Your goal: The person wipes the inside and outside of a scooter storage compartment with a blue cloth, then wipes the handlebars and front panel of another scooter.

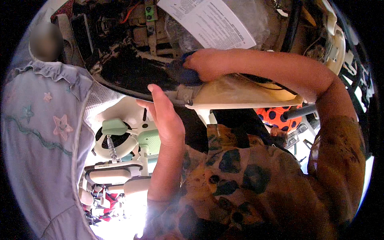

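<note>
My right hand [200,66] reaches across from the right and is closed on a dark blue cloth [188,75]. The cloth lies against the inside of a dusty black cavity [128,70] in an opened vehicle-like body. Along the cavity's near side runs a cream panel [250,94], under my right forearm. Raised at the black curved rim, my left hand [166,118] has its fingers stretched out and holds nothing. Its fingertips overlap the rim in view; whether they press on it I cannot tell.
A printed white sheet [210,22] lies on clear plastic [254,20] beyond my right hand. A green block [149,13] sits among metal brackets. At left stands another person in a grey-lilac garment [36,160]. White and green wheeled vehicles [116,148] stand below.
</note>
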### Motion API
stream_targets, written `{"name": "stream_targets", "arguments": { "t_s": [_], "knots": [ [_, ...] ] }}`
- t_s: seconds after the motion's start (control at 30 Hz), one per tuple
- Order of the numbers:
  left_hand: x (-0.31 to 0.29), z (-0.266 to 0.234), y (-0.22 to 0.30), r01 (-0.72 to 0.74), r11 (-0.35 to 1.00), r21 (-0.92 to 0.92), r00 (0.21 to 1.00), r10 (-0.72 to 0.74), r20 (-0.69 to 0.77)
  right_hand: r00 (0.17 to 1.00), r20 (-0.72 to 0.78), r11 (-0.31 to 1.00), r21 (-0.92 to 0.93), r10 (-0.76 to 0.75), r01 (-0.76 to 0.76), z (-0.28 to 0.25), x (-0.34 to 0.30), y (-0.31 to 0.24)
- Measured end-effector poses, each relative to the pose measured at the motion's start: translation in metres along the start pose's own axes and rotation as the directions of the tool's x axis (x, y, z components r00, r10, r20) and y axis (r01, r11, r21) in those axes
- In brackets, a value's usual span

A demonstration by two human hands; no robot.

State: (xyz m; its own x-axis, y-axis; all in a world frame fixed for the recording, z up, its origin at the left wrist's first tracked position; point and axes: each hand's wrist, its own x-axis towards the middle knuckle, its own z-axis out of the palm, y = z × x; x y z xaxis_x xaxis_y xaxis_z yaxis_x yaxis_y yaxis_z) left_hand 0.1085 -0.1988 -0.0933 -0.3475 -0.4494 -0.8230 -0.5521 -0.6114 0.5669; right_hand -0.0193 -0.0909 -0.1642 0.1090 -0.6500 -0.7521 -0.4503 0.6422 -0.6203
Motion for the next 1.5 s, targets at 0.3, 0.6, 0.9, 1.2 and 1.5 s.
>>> {"name": "stream_targets", "arguments": {
  "t_s": [0.3,0.6,0.9,1.2,1.5],
  "knots": [
    [0.001,-0.021,-0.009,-0.22,0.848,0.482,0.971,0.141,0.196,0.933,-0.359,1.0,0.01,0.025,-0.023,-0.007,0.135,0.021],
    [0.001,-0.011,-0.01,-0.115,0.972,0.204,0.99,0.095,0.106,0.998,0.037,0.988,-0.144,0.053,-0.047,-0.002,0.027,0.023],
    [0.002,-0.024,-0.014,-0.303,0.75,0.588,0.949,0.178,0.261,0.976,0.07,0.96,0.203,-0.208,0.19,-0.019,0.019,-0.002],
    [0.004,-0.025,-0.017,-0.426,0.654,0.626,0.904,0.283,0.32,0.987,0.152,0.997,0.075,-0.044,0.033,-0.012,0.009,0.015],
    [-0.001,-0.032,-0.014,-0.613,0.286,0.736,0.773,0.412,0.483,0.948,0.312,0.998,-0.029,0.055,-0.049,0.017,-0.053,0.031]
  ]
}}
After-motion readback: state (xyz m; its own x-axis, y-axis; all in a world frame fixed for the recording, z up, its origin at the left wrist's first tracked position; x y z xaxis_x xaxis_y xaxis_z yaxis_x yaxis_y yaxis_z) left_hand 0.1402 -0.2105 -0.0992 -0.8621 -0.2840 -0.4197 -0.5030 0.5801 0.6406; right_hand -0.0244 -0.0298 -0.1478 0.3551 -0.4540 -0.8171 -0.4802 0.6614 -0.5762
